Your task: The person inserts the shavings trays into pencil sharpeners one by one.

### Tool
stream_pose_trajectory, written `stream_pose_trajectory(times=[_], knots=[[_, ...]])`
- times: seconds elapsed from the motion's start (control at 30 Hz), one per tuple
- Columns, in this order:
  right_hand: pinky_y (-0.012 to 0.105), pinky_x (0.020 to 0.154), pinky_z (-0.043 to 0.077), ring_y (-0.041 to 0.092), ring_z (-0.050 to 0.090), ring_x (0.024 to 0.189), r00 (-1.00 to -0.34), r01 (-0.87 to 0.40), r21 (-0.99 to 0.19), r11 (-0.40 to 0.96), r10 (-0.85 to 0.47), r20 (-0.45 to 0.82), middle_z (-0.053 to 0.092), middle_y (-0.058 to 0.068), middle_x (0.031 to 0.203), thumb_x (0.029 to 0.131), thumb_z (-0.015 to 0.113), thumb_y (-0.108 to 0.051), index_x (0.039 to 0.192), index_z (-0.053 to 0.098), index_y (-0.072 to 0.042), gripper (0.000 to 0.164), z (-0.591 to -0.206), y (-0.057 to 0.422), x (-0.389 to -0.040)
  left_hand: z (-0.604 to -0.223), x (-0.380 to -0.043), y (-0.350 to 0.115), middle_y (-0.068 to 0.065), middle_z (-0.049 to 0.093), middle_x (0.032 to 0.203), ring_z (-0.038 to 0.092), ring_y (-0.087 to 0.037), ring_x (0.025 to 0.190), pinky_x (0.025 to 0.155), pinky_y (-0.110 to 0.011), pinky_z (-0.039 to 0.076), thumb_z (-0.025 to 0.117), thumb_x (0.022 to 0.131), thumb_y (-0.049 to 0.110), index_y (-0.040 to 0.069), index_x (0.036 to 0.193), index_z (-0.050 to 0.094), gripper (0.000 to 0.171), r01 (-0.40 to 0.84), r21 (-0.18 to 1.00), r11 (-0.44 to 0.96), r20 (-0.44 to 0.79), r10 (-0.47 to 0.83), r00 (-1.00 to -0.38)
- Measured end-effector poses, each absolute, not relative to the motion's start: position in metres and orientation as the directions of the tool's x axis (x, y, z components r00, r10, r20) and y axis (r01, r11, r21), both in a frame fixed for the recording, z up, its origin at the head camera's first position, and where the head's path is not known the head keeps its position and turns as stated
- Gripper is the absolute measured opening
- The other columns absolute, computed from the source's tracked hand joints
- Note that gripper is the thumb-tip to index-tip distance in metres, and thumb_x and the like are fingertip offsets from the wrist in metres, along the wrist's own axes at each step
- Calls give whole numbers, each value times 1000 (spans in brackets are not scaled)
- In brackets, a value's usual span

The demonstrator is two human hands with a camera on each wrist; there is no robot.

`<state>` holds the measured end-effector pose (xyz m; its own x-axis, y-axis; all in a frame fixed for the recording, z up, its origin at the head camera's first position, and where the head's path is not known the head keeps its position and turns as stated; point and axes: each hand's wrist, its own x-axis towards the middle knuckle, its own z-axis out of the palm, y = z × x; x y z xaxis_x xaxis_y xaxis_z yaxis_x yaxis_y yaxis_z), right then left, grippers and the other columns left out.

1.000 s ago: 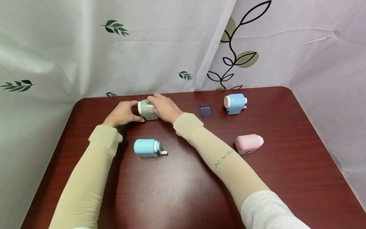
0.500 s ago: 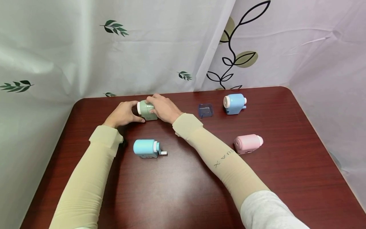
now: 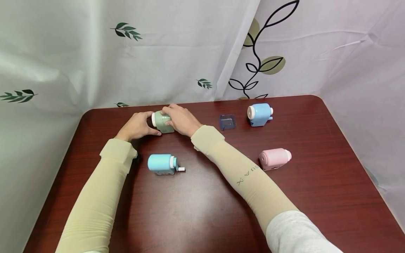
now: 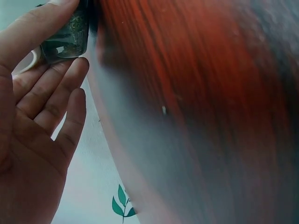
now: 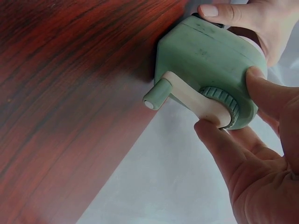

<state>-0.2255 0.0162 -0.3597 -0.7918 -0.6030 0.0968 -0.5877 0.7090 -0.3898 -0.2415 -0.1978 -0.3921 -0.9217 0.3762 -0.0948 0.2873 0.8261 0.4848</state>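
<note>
A green hand-crank pencil sharpener (image 3: 163,122) stands at the back left of the table, between both hands. My right hand (image 3: 182,120) grips its crank end; in the right wrist view the thumb lies on the green body and a fingertip touches the white crank arm (image 5: 198,99). My left hand (image 3: 135,125) reaches round the other, white-faced end with thumb and fingers. In the left wrist view, that thumb and fingers are at a see-through shavings drawer (image 4: 70,39) with dark bits inside. The hands hide part of the sharpener.
A light-blue sharpener (image 3: 160,163) stands nearer on the left, its crank pointing right. Farther right are a blue sharpener (image 3: 260,114) and a pink one (image 3: 274,159). A small clear blue tray (image 3: 227,122) lies at the back of the brown table (image 3: 196,218), before a curtain.
Both hands keep nearly the same place on the green sharpener. The left hand has shifted very slightly to the right; the other things stay put.
</note>
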Motion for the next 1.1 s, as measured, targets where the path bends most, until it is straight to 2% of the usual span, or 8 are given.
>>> stream_pose_trajectory(times=[0.67, 1.1], knots=[[24, 85, 44, 11, 53, 104, -783, -601, -383, 701, -612, 108, 52, -1, 121, 89, 64, -27, 122, 56, -19, 35, -360, 17, -225, -393, -243, -194, -8, 63, 96, 57, -22, 82, 71, -37, 47, 87, 61, 34, 7, 118, 57, 69, 302, 472, 828, -76, 379, -922], [24, 87, 43, 12, 52, 105, -783, -600, -382, 703, -614, 100, 52, 0, 121, 89, 64, -27, 123, 56, -18, 36, -359, 16, -225, -392, -243, -192, -9, 64, 96, 58, -23, 84, 73, -39, 47, 87, 60, 35, 6, 115, 58, 68, 312, 480, 820, -70, 390, -918]])
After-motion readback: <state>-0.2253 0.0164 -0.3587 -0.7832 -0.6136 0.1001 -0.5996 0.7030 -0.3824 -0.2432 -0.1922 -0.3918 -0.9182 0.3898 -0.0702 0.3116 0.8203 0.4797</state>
